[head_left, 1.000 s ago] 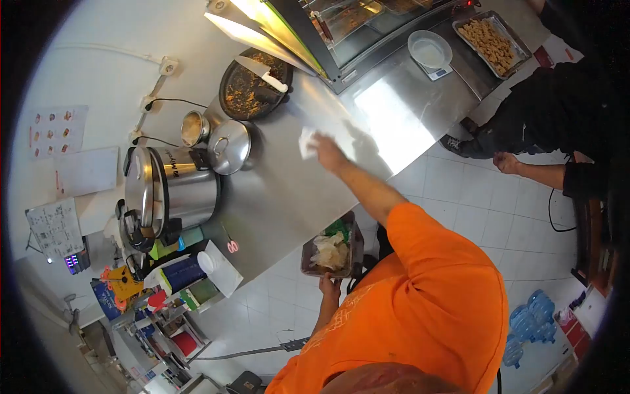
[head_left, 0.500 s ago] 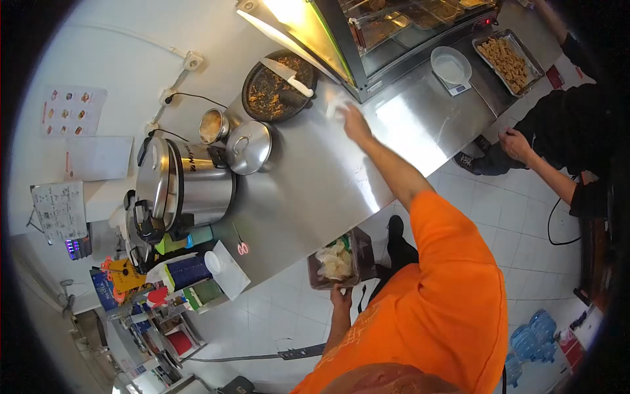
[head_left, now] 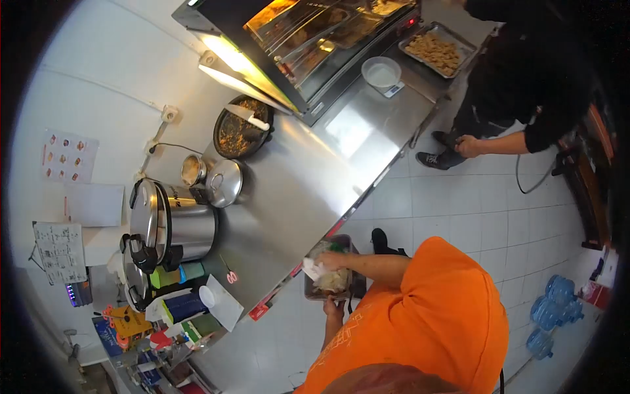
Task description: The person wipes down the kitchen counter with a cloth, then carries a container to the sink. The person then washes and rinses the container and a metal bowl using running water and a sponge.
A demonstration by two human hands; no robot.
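A brown plastic bin (head_left: 308, 293) hangs beside the counter's front edge, with crumpled pale plastic and a bit of green inside. Its near rim is gripped by my left hand (head_left: 333, 306), fingers closed on it. Over the bin's opening is my right hand (head_left: 333, 261), closed around a crumpled white tissue (head_left: 312, 270). Part of the bin's contents is hidden by my right hand and forearm.
The steel counter (head_left: 298, 177) carries a dark pan (head_left: 230, 139) with a knife (head_left: 248, 116) across it, a lidded pot (head_left: 225, 184), a large cooker (head_left: 190, 220) and scissors (head_left: 230, 274). A heated display case (head_left: 295, 98) stands behind. A person in black (head_left: 518, 72) is at right.
My right hand has come back from the counter top to the bin, bringing the white tissue. My left hand stays on the bin. The view has shifted, and the other person has moved.
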